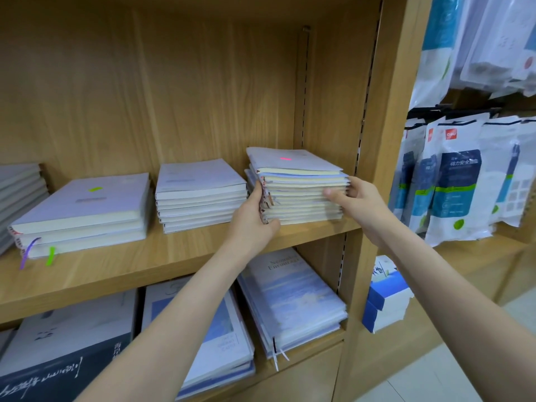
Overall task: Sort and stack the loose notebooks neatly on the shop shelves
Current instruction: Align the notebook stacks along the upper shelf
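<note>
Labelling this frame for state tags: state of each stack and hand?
Right-hand stack of pale notebooks: on upper wooden shelf, edges uneven, held at both sides.
Left hand: grips stack's left edge.
Right hand: grips stack's right edge.
Middle white notebook stack: squared, untouched.
Left lilac-covered notebook stack: flat, ribbon markers hanging out.

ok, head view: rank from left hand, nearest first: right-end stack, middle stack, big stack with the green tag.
1. Right-end stack: the left hand grips its left edge.
2. Middle stack: just left of it.
3. Green-tag stack: farther left.
</note>
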`<state>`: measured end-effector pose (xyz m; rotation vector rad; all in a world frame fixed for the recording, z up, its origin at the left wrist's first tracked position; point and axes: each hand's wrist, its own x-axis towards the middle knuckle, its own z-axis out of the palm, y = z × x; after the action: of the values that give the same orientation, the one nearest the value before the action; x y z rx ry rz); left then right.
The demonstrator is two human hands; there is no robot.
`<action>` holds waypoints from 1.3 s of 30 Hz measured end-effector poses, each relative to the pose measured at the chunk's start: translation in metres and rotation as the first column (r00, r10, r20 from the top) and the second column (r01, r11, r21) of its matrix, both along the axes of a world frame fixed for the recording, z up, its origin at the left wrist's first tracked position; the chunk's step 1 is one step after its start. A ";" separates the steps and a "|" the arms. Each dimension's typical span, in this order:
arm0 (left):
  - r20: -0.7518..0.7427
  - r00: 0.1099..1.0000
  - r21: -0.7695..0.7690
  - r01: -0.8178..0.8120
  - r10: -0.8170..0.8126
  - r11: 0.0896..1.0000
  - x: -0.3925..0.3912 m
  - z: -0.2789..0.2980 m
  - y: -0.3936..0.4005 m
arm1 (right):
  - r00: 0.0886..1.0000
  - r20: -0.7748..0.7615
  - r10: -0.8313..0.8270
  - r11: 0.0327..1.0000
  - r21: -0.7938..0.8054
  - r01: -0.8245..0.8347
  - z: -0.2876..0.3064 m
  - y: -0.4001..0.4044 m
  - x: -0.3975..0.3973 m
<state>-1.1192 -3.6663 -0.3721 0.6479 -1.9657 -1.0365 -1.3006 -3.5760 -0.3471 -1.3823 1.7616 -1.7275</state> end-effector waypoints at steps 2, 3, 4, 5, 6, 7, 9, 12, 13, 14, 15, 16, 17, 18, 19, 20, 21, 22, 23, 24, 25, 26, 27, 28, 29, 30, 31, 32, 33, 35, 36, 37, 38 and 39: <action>0.013 1.000 -0.001 -0.018 0.018 1.000 -0.001 0.001 0.000 | 0.999 -0.024 -0.039 0.999 0.001 0.039 -0.004 -0.002 0.001; 0.021 0.999 -0.006 -0.031 0.031 1.000 -0.001 0.001 0.002 | 0.998 -0.031 -0.050 0.999 -0.003 0.050 -0.005 -0.003 0.002; 0.026 0.999 -0.011 -0.039 0.039 0.999 -0.001 0.001 0.003 | 0.998 -0.026 -0.054 0.999 -0.009 0.053 -0.005 -0.004 0.004; 0.035 0.998 -0.018 -0.041 0.042 0.999 0.000 0.002 0.004 | 0.998 -0.013 -0.055 0.998 -0.008 0.055 -0.005 -0.005 0.005; 0.047 0.998 -0.022 -0.042 0.043 0.999 0.000 0.002 0.004 | 0.999 0.005 -0.052 0.999 -0.007 0.052 -0.004 -0.004 0.006; 0.056 0.998 -0.029 -0.041 0.042 0.999 0.001 0.002 0.004 | 0.999 0.025 -0.046 0.999 -0.007 0.046 -0.004 -0.003 0.005; 0.070 0.996 -0.044 -0.044 0.047 0.998 0.001 0.003 0.006 | 0.998 0.048 -0.039 0.999 -0.005 0.039 -0.003 -0.003 0.004; 0.091 0.994 -0.054 -0.055 0.059 0.997 0.001 0.003 0.005 | 0.998 0.033 -0.050 0.999 0.005 0.050 -0.001 -0.003 0.006; 0.090 0.994 -0.059 -0.052 0.057 0.997 0.002 0.003 0.005 | 0.998 0.030 -0.055 0.998 0.008 0.055 0.000 -0.004 0.006; 0.077 0.995 -0.053 -0.051 0.055 0.997 0.002 0.003 0.004 | 0.998 0.032 -0.055 0.998 0.011 0.055 0.000 -0.004 0.006; 0.049 0.997 -0.034 -0.056 0.057 0.998 0.003 0.004 0.003 | 0.998 0.037 -0.049 0.999 0.015 0.048 0.000 -0.003 0.005; -0.008 0.997 0.007 -0.074 0.074 0.997 0.003 0.006 0.003 | 0.998 0.048 -0.031 0.999 0.016 0.030 0.000 -0.001 0.005; -0.073 0.991 0.053 -0.106 0.110 0.993 0.003 0.007 0.004 | 0.998 0.063 -0.004 1.000 0.015 0.003 0.000 0.001 0.005; -0.128 0.979 0.091 -0.147 0.158 0.985 0.002 0.008 0.005 | 0.997 0.074 0.021 1.000 0.012 -0.022 -0.002 0.004 0.005; -0.154 0.966 0.094 -0.197 0.210 0.976 0.001 0.010 0.007 | 0.997 0.072 0.032 0.999 0.013 -0.033 -0.004 0.005 0.005; -0.160 0.956 0.082 -0.237 0.248 0.968 -0.001 0.009 0.009 | 0.998 0.062 0.028 0.999 0.013 -0.029 -0.006 0.006 0.006; -0.159 0.950 0.066 -0.261 0.268 0.963 -0.003 0.009 0.011 | 0.998 0.055 0.016 1.000 0.010 -0.017 -0.008 0.007 0.006; -0.160 0.946 0.059 -0.277 0.283 0.959 -0.005 0.008 0.013 | 0.999 0.054 0.005 1.000 0.001 -0.005 -0.009 0.008 0.007; -0.162 0.941 0.052 -0.292 0.297 0.955 -0.006 0.008 0.014 | 0.999 0.053 -0.001 1.000 -0.005 0.001 -0.009 0.008 0.007; -0.163 0.934 0.042 -0.316 0.318 0.948 -0.006 0.007 0.014 | 0.999 0.051 0.001 1.000 -0.007 0.000 -0.009 0.007 0.009; -0.161 0.928 0.014 -0.340 0.337 0.940 -0.006 0.006 0.014 | 0.999 0.047 -0.001 1.000 -0.005 0.001 -0.008 0.006 0.009; -0.162 0.921 -0.017 -0.363 0.355 0.932 -0.007 0.006 0.014 | 0.999 0.044 -0.005 1.000 -0.006 0.005 -0.007 0.006 0.009; -0.173 0.913 -0.032 -0.381 0.370 0.924 -0.008 0.005 0.014 | 0.999 0.045 -0.011 1.000 -0.007 0.011 -0.007 0.006 0.008; -0.193 0.904 -0.026 -0.394 0.382 0.919 -0.009 0.005 0.014 | 0.999 0.050 -0.015 1.000 -0.012 0.015 -0.008 0.006 0.007; -0.209 0.897 -0.018 -0.402 0.390 0.916 -0.009 0.005 0.014 | 0.998 0.055 -0.019 1.000 -0.020 0.020 -0.009 0.007 0.006; -0.217 0.893 -0.013 -0.406 0.393 0.914 -0.008 0.005 0.015 | 0.998 0.057 -0.021 0.999 -0.027 0.022 -0.010 0.007 0.005; -0.222 0.894 -0.006 -0.400 0.389 0.916 -0.008 0.005 0.015 | 0.998 0.054 -0.025 0.999 -0.028 0.026 -0.011 0.007 0.004; -0.237 0.896 0.007 -0.385 0.375 0.923 -0.007 0.005 0.016 | 0.998 0.049 -0.027 0.999 -0.025 0.029 -0.011 0.007 0.004; -0.256 0.898 0.021 -0.365 0.358 0.931 -0.006 0.005 0.017 | 0.998 0.049 -0.025 0.999 -0.022 0.027 -0.010 0.008 0.005; -0.281 0.893 0.035 -0.356 0.351 0.934 -0.006 0.006 0.020 | 0.999 0.049 -0.012 1.000 -0.019 0.013 -0.008 0.008 0.005; -0.283 0.889 0.028 -0.367 0.359 0.930 -0.006 0.006 0.020 | 0.999 0.046 -0.011 1.000 -0.017 0.011 -0.008 0.007 0.006; -0.282 0.887 0.016 -0.378 0.367 0.926 -0.005 0.006 0.021 | 0.999 0.037 -0.016 1.000 -0.016 0.017 -0.007 0.006 0.007; -0.282 0.885 0.006 -0.384 0.370 0.923 -0.005 0.006 0.021 | 0.999 0.023 -0.025 1.000 -0.018 0.026 -0.008 0.006 0.008; -0.283 0.885 0.001 -0.386 0.370 0.922 -0.005 0.007 0.021 | 0.999 0.013 -0.033 0.999 -0.021 0.033 -0.008 0.006 0.008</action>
<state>-1.1242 -3.6449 -0.3655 0.7731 -1.5380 -0.7787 -1.2921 -3.5700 -0.3555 -1.3548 1.7743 -1.7730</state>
